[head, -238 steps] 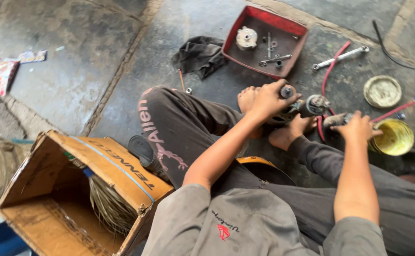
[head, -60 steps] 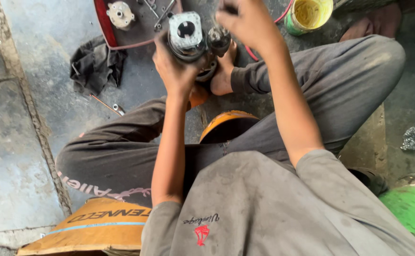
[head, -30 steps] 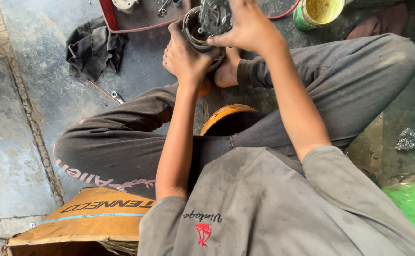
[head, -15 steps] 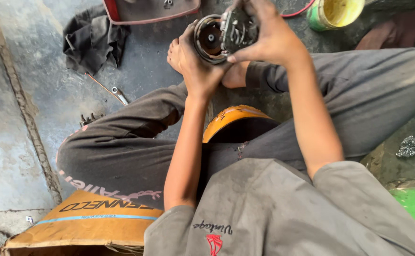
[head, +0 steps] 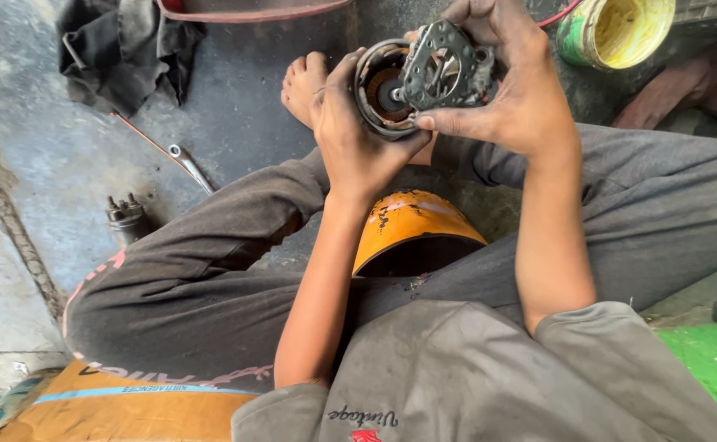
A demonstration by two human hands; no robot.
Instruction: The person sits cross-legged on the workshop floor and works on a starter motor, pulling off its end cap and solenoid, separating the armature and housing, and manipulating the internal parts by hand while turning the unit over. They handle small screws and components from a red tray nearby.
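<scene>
A round motor housing (head: 385, 88) is gripped in the left hand (head: 357, 135), raised above the lap near a bare foot (head: 303, 82); a perforated metal plate (head: 444, 69) is clamped by the right hand (head: 510, 86) against its open end. The plate could be seated crooked or dropped if the pinch slackens. An orange carton (head: 121, 405) with a blue stripe lies at lower left; a yellow-lined green tin (head: 616, 31) is seen at upper right

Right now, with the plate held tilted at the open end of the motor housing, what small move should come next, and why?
Probably level the plate against the housing: the right hand holds it tilted and off-centre over the opening, while the left hand cups the housing steady.
</scene>
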